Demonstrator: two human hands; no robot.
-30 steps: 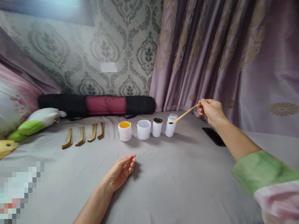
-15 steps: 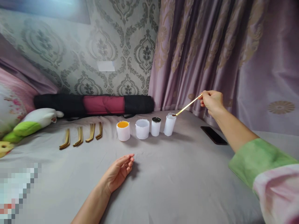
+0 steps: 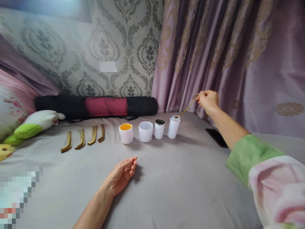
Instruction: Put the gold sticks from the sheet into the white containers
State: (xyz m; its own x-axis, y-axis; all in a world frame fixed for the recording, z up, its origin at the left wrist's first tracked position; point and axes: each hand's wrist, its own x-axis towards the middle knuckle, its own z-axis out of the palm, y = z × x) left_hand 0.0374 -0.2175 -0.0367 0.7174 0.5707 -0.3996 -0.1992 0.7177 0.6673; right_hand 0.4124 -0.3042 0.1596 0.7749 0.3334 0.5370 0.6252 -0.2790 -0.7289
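My right hand pinches the upper end of a thin gold-coloured rod. The rod slants down to the left, and its lower tip is at the mouth of a tall white jar with a clear rim; how far it reaches inside I cannot tell. In a row to the left of this jar stand a white can with a dark top, a wide white tub and a white cup with orange inside. My left hand rests on the grey sheet in front of them, fingers loosely curled, holding nothing.
Several bundles of bent gold-coloured sticks lie at the left. A dark phone lies beneath my right forearm. Along the wall runs a black and maroon roll, with a white and green plush toy beside it.
My right hand has shifted left and slightly down, bringing the rod closer over the tall jar and turning it to a steeper slant. The left hand stays put.
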